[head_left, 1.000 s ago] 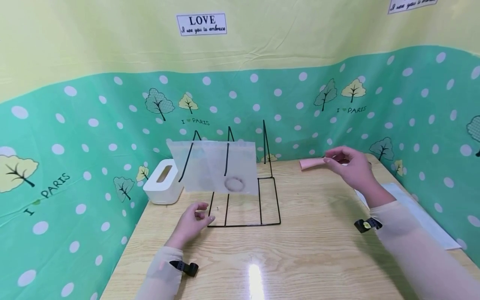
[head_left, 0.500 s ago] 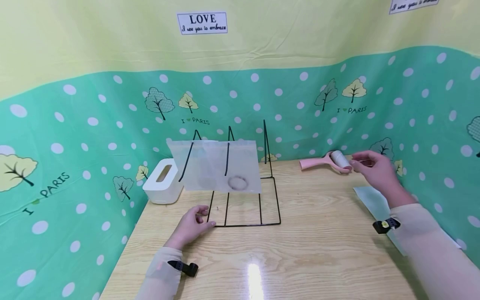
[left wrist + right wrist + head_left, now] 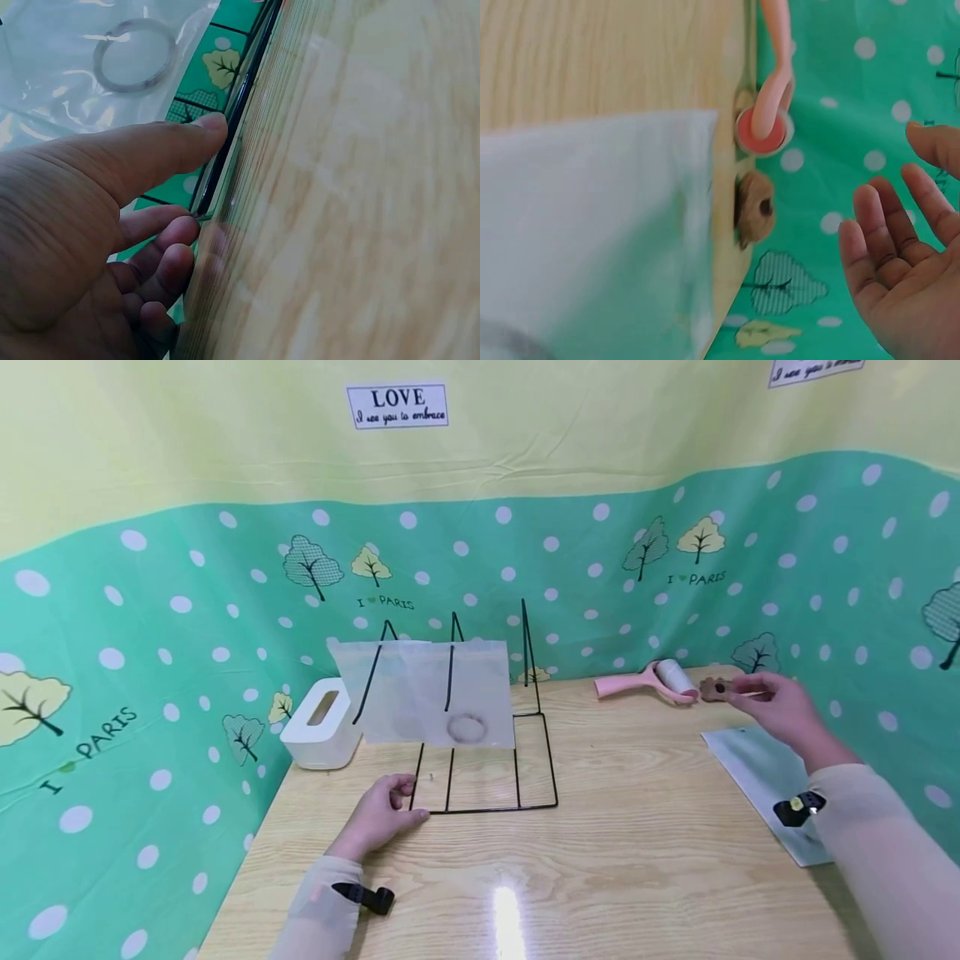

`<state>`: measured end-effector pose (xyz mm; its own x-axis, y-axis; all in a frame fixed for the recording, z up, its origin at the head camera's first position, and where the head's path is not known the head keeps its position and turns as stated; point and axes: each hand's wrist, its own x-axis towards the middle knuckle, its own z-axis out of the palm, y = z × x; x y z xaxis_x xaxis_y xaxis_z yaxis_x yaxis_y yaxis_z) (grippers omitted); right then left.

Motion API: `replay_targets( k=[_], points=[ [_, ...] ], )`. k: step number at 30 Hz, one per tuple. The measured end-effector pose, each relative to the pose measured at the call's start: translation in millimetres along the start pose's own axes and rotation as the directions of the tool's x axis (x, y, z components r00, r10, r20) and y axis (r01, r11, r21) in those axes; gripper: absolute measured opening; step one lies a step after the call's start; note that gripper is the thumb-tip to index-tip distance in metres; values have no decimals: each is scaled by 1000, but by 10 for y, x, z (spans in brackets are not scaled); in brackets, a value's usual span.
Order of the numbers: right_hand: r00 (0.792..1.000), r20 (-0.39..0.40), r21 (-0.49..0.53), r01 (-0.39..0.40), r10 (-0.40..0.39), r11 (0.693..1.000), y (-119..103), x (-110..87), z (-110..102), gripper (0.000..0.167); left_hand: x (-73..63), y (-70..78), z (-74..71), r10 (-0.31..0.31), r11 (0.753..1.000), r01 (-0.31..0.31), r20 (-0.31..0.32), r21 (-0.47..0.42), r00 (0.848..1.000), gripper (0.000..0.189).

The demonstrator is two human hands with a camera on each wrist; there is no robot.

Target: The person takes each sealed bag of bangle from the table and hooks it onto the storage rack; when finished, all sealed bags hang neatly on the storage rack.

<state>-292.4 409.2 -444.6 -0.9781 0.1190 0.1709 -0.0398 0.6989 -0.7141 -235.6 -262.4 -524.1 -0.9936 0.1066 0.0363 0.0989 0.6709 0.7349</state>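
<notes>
My left hand [image 3: 378,814] is at the front left corner of a black wire rack [image 3: 557,768]. Its thumb touches the front bar, and its loosely bent fingers sit beside the corner in the left wrist view. Translucent plastic bags [image 3: 397,693] hang against the rack's uprights; a ring-shaped thing [image 3: 135,56] shows through one. My right hand [image 3: 776,706], at the far right, holds nothing; its fingers are spread in the right wrist view. Near its fingertips lies a brown lumpy object [image 3: 756,208] with a dark spot, apart from the hand there. Its kind is unclear.
A pink-handled lint roller [image 3: 637,681] lies along the table's back edge. A pale translucent sheet or bag [image 3: 757,777] lies flat under the right forearm. Left of the rack stands a white box [image 3: 318,735] with a slot on top. Patterned cloth [image 3: 165,735] encloses the table.
My right hand has moved away from the lint roller, to the right and slightly down, uncovering the roller and then the brown object. The left hand has settled slightly onto the rack's corner.
</notes>
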Motion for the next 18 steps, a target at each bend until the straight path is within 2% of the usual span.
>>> replay_targets(
  k=[7,18],
  points=[
    [997,72,-25,-23,25,999,202,18,-79,63,-11,-10,2,20,999,-20,-15,29,1000,65],
    [978,186,-57,-84,93,995,590,55,-112,72,2,-11,-1,15,999,-14,-9,32,1000,63]
  ],
)
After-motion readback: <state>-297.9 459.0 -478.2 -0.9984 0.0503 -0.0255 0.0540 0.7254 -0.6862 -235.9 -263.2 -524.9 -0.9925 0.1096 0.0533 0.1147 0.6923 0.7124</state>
